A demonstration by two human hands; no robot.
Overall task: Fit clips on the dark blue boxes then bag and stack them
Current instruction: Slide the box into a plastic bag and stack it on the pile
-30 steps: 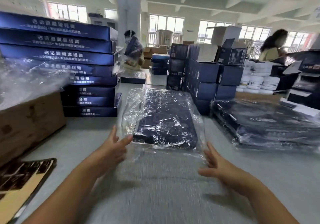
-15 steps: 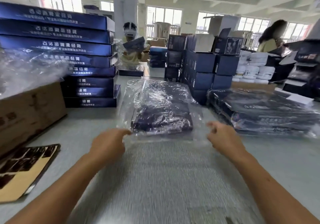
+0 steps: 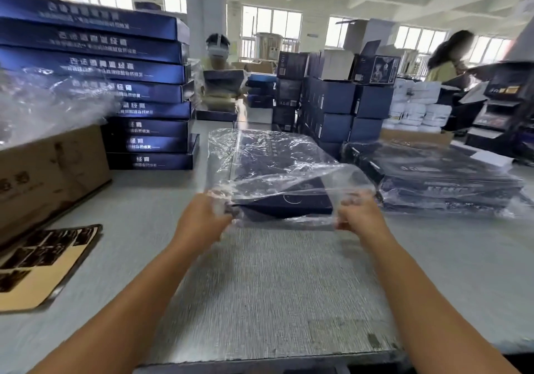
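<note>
- Dark blue box [image 3: 289,203] lies flat inside a clear plastic bag [image 3: 277,165] on the grey table [image 3: 260,287], straight ahead of the person, its near end facing them at the bag's open mouth.
- Left hand [image 3: 202,220] pinches the bag's near left corner; right hand [image 3: 358,214] pinches the near right corner, the two hands well apart, the film raised between them.
- Bagging looks like the step in hand; whether a clip is fitted cannot be told.
- Next move likely calls for folding the loose mouth shut, then lifting the box onto the bagged stack [image 3: 439,177] just to the right.
- Unbagged blue boxes [image 3: 95,67] stand piled at far left.
</note>
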